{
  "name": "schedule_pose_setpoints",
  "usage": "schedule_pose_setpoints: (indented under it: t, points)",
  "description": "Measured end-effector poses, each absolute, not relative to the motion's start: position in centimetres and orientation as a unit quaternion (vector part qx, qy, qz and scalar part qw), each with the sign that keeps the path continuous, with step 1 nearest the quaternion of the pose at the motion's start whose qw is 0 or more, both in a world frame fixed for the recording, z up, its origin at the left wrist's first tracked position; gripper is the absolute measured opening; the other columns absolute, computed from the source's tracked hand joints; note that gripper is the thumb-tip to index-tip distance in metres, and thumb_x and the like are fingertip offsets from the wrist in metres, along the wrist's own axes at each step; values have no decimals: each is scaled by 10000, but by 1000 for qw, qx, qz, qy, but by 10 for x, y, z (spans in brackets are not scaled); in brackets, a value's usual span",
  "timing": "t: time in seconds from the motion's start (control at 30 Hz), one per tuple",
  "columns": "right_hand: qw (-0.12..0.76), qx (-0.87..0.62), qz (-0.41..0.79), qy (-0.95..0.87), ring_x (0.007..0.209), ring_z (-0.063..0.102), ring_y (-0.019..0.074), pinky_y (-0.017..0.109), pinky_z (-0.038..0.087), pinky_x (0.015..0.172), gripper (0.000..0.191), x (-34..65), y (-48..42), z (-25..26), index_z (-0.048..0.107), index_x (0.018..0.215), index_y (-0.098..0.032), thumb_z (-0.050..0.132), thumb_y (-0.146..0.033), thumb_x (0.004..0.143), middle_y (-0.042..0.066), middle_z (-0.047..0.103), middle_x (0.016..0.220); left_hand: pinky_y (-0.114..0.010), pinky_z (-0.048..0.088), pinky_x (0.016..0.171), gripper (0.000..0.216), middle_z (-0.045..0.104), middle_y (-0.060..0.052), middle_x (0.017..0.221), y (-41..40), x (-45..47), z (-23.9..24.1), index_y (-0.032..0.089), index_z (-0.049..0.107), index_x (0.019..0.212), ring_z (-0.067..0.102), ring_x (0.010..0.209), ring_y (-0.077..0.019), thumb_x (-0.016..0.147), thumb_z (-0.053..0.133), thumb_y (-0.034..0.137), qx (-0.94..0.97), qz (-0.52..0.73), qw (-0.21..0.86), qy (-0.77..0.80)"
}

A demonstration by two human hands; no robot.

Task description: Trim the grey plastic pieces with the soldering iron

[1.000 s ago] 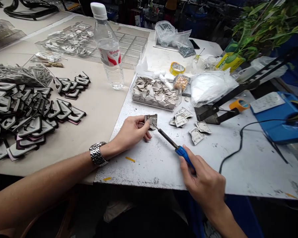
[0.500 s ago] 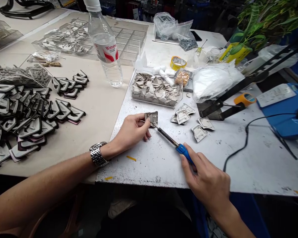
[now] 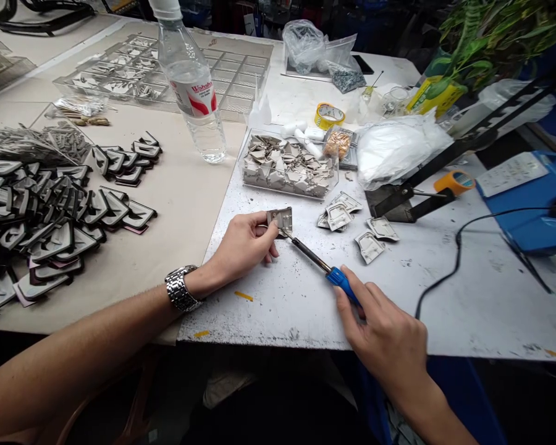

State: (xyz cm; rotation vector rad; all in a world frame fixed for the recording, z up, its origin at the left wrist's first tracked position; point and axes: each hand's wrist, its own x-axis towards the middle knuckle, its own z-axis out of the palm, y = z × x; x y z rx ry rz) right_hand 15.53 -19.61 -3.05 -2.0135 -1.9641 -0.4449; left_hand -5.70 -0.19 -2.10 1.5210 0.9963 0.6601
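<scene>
I've got the metal plate [image 3: 280,220] pinched in my left hand [image 3: 243,244], steadied for the soldering iron [image 3: 310,254] tip, gripped in my right hand [image 3: 382,337].

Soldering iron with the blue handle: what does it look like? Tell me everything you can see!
The soldering iron has a chunky blue handle, a slim dark shaft and a thin metal tip. The right hand grips it like a pen, slanting it above the speckled workbench. Its tip appears to touch a small metal piece held by the left hand.
</scene>
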Motion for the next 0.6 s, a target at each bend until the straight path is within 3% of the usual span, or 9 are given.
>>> schedule_pose_setpoints:
  t: [0.6]
  points:
    - [153,-704,-165,-674,548,587,92,287,317,515,427,154,-197,-32,715,1521,-208,626,-342,1126,-11,723,776,-245,521,417,327,702,-19,575,-2,-58,-22,197,701,929,641,431,-145,1062,675,495,640,288,563,436]
